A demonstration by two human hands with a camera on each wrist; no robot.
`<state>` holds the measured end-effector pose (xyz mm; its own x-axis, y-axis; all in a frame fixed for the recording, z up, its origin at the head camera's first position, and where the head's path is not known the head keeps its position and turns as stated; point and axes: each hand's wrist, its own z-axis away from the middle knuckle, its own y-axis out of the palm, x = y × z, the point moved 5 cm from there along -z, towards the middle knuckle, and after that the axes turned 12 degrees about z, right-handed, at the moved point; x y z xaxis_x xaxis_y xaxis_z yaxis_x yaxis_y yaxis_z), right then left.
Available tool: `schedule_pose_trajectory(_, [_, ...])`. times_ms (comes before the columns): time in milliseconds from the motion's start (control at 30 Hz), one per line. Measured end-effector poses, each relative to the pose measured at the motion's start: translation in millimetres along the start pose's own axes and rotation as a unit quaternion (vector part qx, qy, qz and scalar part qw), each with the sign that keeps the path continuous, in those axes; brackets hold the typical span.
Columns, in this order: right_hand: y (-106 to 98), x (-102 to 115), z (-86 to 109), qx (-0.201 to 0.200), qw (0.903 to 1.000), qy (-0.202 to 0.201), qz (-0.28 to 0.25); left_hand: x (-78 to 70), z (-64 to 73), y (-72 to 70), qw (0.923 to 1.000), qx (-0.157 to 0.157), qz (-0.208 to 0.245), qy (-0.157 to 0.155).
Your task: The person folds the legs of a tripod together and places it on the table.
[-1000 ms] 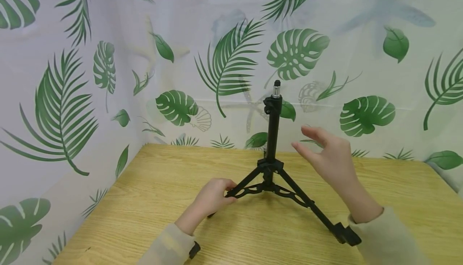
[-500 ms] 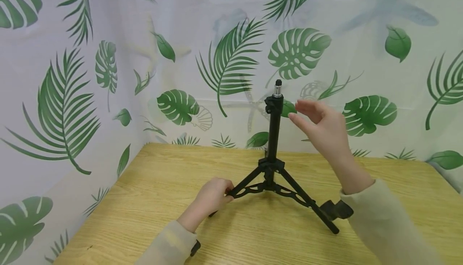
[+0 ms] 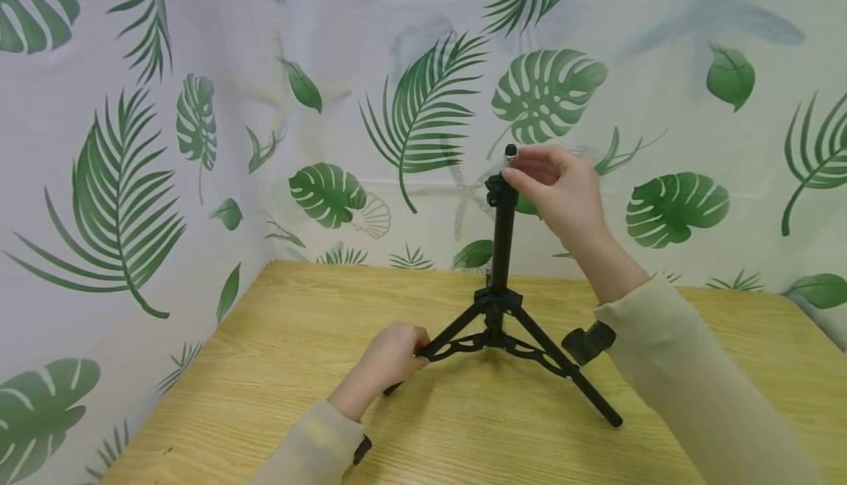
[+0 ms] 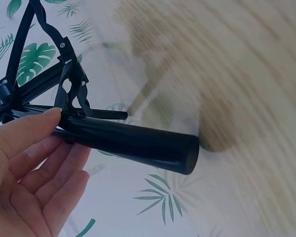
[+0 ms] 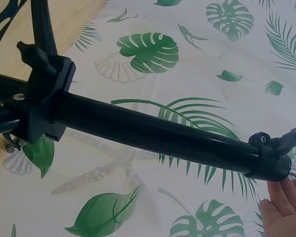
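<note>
A black light stand [image 3: 503, 250] stands upright on its three legs on the wooden table. My left hand [image 3: 393, 356] grips one leg low down; in the left wrist view, its thumb and fingers pinch that leg [image 4: 138, 143] near the brace joint. At the top of the column, my right hand [image 3: 565, 191] has thumb and forefinger on the silver tip [image 3: 509, 162], just above the black collar. The right wrist view shows the column [image 5: 158, 133] lying across the picture, with the collar clamp [image 5: 269, 160] beside my fingers [image 5: 285, 197]; the thumb is mostly cut off.
The wooden table [image 3: 265, 367] runs back to a white cloth backdrop [image 3: 410, 228] printed with green leaves. Another leg [image 3: 595, 397] reaches toward the front right. A dark wrist camera [image 3: 589, 342] sits at my right sleeve, near that leg.
My right hand has moved up and left from beside the column to the silver tip, its thumb and forefinger coming onto it. My left hand keeps its grip on the leg.
</note>
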<state>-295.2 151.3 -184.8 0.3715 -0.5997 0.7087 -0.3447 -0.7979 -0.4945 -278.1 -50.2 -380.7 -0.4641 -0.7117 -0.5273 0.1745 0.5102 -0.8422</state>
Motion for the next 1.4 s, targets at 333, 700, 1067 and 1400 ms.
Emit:
schedule_pose_trajectory(333, [4,2,-8.8,-0.044,0.9983,0.020,0.031,-4.3,-0.9,1.3,0.9986,-0.008,-0.039,-0.035])
schedule_pose_trajectory(700, [4,4,-11.9,0.021,0.9974,0.038,0.058,-4.0,-0.4,-1.1,0.9968,-0.014,-0.047,-0.063])
schedule_pose_trajectory(1067, [5,-1,-10.4,0.044,0.9962,0.037,0.065,-4.5,-0.7,1.0,0.9970,-0.011,-0.041,-0.065])
schedule_pose_trajectory(1400, [6,-5,-5.5,0.045,0.9960,0.040,0.066,-4.4,-0.6,2.2,0.9974,-0.008,-0.017,-0.070])
